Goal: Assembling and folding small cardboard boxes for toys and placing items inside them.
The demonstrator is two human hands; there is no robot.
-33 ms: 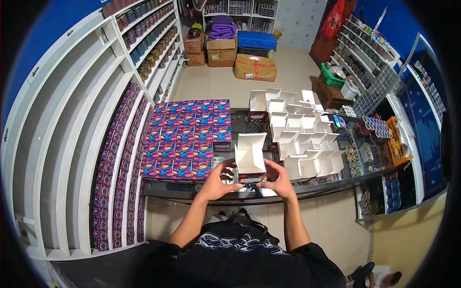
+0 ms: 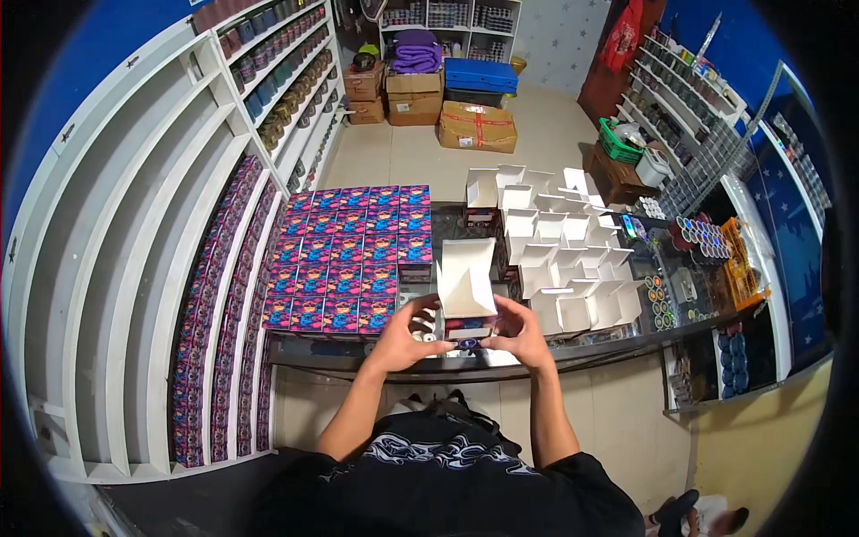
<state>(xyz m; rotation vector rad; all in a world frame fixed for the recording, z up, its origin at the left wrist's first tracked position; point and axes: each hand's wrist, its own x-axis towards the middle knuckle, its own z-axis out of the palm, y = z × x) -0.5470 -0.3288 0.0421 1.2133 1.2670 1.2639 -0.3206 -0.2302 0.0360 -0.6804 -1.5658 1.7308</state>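
Shelving point(image 2: 234, 143) in white, tall and bowed by the wide lens, fills the space well to the left of the fingers, its boards empty on the far side and packed with patterned boxes on the side closer to the hands. A dark-edged counter point(image 2: 591, 346) runs crosswise beneath the fingers. A person in a black shirt point(image 2: 501, 492) stands on the near side of it, both bare forearms reaching forward. Just left of the left fingers, a broad block of closed boxes point(image 2: 344, 255), printed in pink, blue and dark purple, sits in tidy rows. Just right of the right fingers stands a group of open boxes point(image 2: 568, 259), their white flaps raised. Far beyond the fingertips, a taped brown carton point(image 2: 479, 125) rests on the floor; well off to the right, an orange basket point(image 2: 741, 268) sits at the counter's end. The left hand point(image 2: 399, 347) and right hand point(image 2: 526, 345) face each other, fingers curved along the sides and thumbs at the near face, pressing one white-lidded box point(image 2: 468, 276) between them. Its lid stands up above the fingers. Whether its base touches the counter cannot be told. Between the two thumb tips shows a small dark-blue patch point(image 2: 468, 344).
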